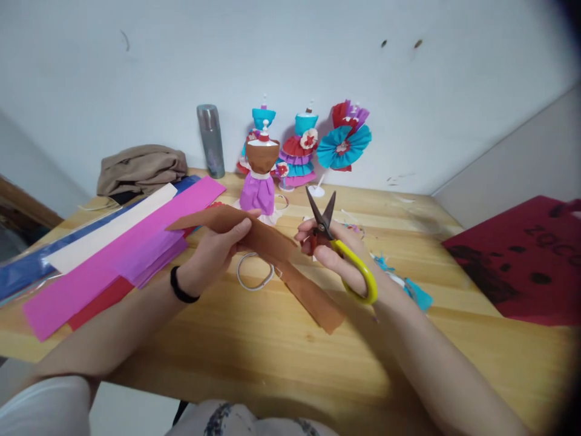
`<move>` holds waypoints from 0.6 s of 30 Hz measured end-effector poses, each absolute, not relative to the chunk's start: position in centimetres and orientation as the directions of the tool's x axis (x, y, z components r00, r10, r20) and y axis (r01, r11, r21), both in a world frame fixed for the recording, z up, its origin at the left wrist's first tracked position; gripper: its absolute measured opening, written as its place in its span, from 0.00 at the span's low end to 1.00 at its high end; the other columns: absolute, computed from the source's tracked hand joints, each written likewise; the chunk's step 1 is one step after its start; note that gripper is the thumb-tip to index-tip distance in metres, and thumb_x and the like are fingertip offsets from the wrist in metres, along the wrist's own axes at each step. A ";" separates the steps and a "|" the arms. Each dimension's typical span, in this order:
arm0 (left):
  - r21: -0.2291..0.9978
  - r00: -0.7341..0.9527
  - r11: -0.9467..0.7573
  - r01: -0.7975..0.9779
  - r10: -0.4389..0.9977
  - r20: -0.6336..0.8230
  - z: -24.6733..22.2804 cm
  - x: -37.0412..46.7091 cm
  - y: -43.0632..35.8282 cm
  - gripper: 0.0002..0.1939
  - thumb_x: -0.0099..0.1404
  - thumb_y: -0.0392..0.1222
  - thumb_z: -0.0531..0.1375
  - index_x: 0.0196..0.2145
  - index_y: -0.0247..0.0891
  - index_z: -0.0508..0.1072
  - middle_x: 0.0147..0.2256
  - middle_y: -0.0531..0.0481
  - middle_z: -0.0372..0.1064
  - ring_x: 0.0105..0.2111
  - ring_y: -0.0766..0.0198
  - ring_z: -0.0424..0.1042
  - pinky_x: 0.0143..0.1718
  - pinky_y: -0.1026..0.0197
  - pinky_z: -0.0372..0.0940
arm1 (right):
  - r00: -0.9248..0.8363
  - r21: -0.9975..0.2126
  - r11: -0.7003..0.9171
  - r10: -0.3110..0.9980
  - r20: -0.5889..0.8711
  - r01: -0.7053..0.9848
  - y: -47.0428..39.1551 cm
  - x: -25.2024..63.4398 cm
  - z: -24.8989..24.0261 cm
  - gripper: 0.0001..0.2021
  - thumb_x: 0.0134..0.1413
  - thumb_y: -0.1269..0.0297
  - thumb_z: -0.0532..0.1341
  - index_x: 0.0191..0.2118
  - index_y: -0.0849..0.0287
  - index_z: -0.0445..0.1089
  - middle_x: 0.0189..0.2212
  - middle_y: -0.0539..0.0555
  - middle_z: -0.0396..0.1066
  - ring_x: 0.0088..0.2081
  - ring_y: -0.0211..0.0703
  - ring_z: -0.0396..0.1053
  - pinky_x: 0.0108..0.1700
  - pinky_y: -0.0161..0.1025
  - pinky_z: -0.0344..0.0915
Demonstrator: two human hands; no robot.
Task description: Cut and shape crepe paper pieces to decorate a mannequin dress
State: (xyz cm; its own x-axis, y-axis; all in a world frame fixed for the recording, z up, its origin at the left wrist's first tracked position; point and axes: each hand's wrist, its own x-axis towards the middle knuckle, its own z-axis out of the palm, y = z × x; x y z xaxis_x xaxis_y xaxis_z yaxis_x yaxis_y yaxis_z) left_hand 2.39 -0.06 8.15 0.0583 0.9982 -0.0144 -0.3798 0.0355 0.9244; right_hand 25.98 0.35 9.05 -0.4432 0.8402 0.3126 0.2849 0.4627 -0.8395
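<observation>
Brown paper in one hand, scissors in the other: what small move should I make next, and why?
Probably turn the scissors in your right hand toward the brown paper. Your left hand holds the paper, and the blades are open, but they point upward in the picture, not at the paper.

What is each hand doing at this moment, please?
Left hand: closed, holding brown paper.
Right hand: holding yellow-handled scissors, blades open.
</observation>
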 end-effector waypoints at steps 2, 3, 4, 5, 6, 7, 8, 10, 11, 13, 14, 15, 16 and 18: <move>0.934 0.045 0.004 -0.357 0.999 0.013 8.6 2.5 0.7 0.22 0.53 0.49 0.72 0.44 0.37 0.78 0.37 0.45 0.79 0.43 0.49 0.77 0.43 0.51 0.71 | -0.464 -0.719 0.547 0.816 0.344 0.428 0.9 27.0 9.2 0.25 0.60 0.40 0.56 0.49 0.58 0.66 0.42 0.59 0.73 0.39 0.51 0.71 0.41 0.48 0.67; 0.939 0.037 -0.010 -0.343 0.999 0.024 8.8 2.5 1.1 0.23 0.53 0.49 0.71 0.44 0.37 0.78 0.38 0.45 0.79 0.43 0.50 0.77 0.42 0.52 0.71 | -0.478 -0.662 0.572 0.807 0.347 0.484 1.1 27.3 9.3 0.26 0.60 0.39 0.55 0.49 0.58 0.66 0.43 0.61 0.73 0.41 0.53 0.71 0.43 0.50 0.67; 0.945 0.027 -0.022 -0.327 0.999 0.033 9.0 2.6 1.4 0.23 0.54 0.49 0.71 0.45 0.37 0.78 0.39 0.46 0.79 0.43 0.50 0.77 0.42 0.52 0.72 | -0.497 -0.612 0.589 0.798 0.341 0.527 1.2 27.6 9.4 0.27 0.60 0.39 0.55 0.50 0.59 0.66 0.45 0.62 0.73 0.42 0.54 0.71 0.44 0.51 0.66; 0.950 0.014 -0.037 -0.311 0.999 0.043 9.2 2.7 1.7 0.22 0.54 0.49 0.71 0.45 0.37 0.78 0.39 0.46 0.79 0.43 0.50 0.77 0.42 0.52 0.72 | -0.518 -0.566 0.604 0.790 0.328 0.561 1.3 27.8 9.5 0.28 0.61 0.39 0.56 0.51 0.60 0.67 0.45 0.63 0.73 0.42 0.55 0.72 0.45 0.51 0.66; 0.953 -0.004 -0.056 -0.298 0.998 0.057 9.4 2.7 1.9 0.22 0.54 0.49 0.71 0.44 0.37 0.78 0.40 0.46 0.79 0.44 0.50 0.77 0.42 0.52 0.72 | -0.539 -0.524 0.612 0.785 0.307 0.592 1.4 27.9 9.5 0.28 0.61 0.39 0.56 0.52 0.60 0.67 0.46 0.63 0.73 0.43 0.56 0.72 0.45 0.51 0.66; 0.955 -0.023 -0.078 -0.286 0.997 0.075 9.6 2.8 2.2 0.21 0.54 0.49 0.71 0.43 0.36 0.78 0.40 0.45 0.79 0.44 0.50 0.77 0.43 0.52 0.72 | -0.554 -0.484 0.615 0.783 0.282 0.622 1.5 28.0 9.5 0.27 0.61 0.40 0.56 0.52 0.60 0.67 0.46 0.64 0.73 0.43 0.56 0.71 0.45 0.51 0.65; 0.957 -0.036 -0.100 -0.273 0.995 0.093 9.7 2.8 2.3 0.20 0.53 0.48 0.71 0.41 0.35 0.78 0.41 0.45 0.79 0.45 0.50 0.77 0.45 0.52 0.72 | -0.562 -0.446 0.613 0.786 0.258 0.652 1.5 28.0 9.5 0.27 0.62 0.41 0.56 0.53 0.61 0.67 0.47 0.65 0.72 0.44 0.57 0.71 0.45 0.51 0.65; 0.960 -0.057 -0.140 -0.243 0.990 0.130 10.0 2.7 2.6 0.19 0.53 0.49 0.71 0.39 0.35 0.78 0.41 0.44 0.79 0.46 0.49 0.76 0.46 0.51 0.72 | -0.561 -0.374 0.603 0.796 0.227 0.705 1.4 27.9 9.4 0.28 0.61 0.41 0.56 0.53 0.61 0.68 0.48 0.67 0.71 0.45 0.60 0.71 0.45 0.51 0.65; 0.961 -0.067 -0.158 -0.227 0.987 0.147 10.0 2.7 2.7 0.19 0.53 0.49 0.71 0.40 0.35 0.78 0.41 0.44 0.79 0.46 0.49 0.76 0.46 0.51 0.72 | -0.556 -0.346 0.595 0.803 0.216 0.725 1.4 27.8 9.4 0.28 0.61 0.41 0.56 0.53 0.62 0.68 0.48 0.68 0.71 0.45 0.61 0.70 0.45 0.51 0.64; 0.963 -0.078 -0.186 -0.193 0.982 0.174 10.0 2.6 2.7 0.20 0.55 0.49 0.70 0.42 0.35 0.78 0.43 0.44 0.79 0.48 0.48 0.76 0.47 0.50 0.72 | -0.552 -0.315 0.584 0.812 0.192 0.748 1.2 27.5 9.5 0.29 0.60 0.40 0.55 0.52 0.62 0.69 0.47 0.68 0.71 0.45 0.62 0.70 0.44 0.51 0.64; 0.965 -0.077 -0.193 -0.179 0.980 0.182 10.0 2.6 2.7 0.20 0.55 0.49 0.70 0.43 0.36 0.78 0.45 0.43 0.78 0.49 0.48 0.75 0.49 0.50 0.71 | -0.550 -0.307 0.576 0.817 0.176 0.757 1.2 27.3 9.6 0.29 0.60 0.40 0.55 0.52 0.62 0.69 0.46 0.67 0.71 0.44 0.62 0.70 0.43 0.50 0.64; 0.967 -0.069 -0.193 -0.168 0.981 0.183 10.0 2.6 2.6 0.21 0.56 0.49 0.69 0.44 0.36 0.78 0.46 0.43 0.78 0.51 0.48 0.75 0.50 0.50 0.71 | -0.547 -0.302 0.568 0.822 0.159 0.765 1.1 27.0 9.7 0.29 0.60 0.40 0.55 0.51 0.62 0.70 0.44 0.66 0.72 0.43 0.61 0.70 0.42 0.49 0.63; 0.970 -0.057 -0.186 -0.159 0.982 0.179 10.0 2.6 2.5 0.21 0.56 0.49 0.69 0.45 0.35 0.78 0.47 0.42 0.77 0.52 0.47 0.74 0.51 0.49 0.70 | -0.543 -0.296 0.560 0.827 0.145 0.774 1.0 26.8 9.8 0.29 0.60 0.39 0.55 0.50 0.62 0.70 0.43 0.66 0.71 0.42 0.60 0.70 0.41 0.48 0.63; 0.975 -0.038 -0.166 -0.150 0.986 0.162 9.9 2.6 2.3 0.22 0.57 0.49 0.69 0.46 0.35 0.78 0.49 0.41 0.77 0.53 0.47 0.73 0.52 0.49 0.70 | -0.531 -0.279 0.543 0.838 0.125 0.792 0.8 26.5 9.9 0.28 0.60 0.39 0.54 0.48 0.62 0.70 0.41 0.65 0.71 0.41 0.59 0.69 0.40 0.46 0.61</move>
State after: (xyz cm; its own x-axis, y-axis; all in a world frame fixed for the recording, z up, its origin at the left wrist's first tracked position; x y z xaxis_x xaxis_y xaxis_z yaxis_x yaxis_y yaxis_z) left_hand 2.56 2.34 9.89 -0.0382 0.9861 0.1620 -0.1499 -0.1659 0.9747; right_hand 26.48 0.84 9.95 -0.5307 0.8384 0.1247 0.7921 0.5429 -0.2790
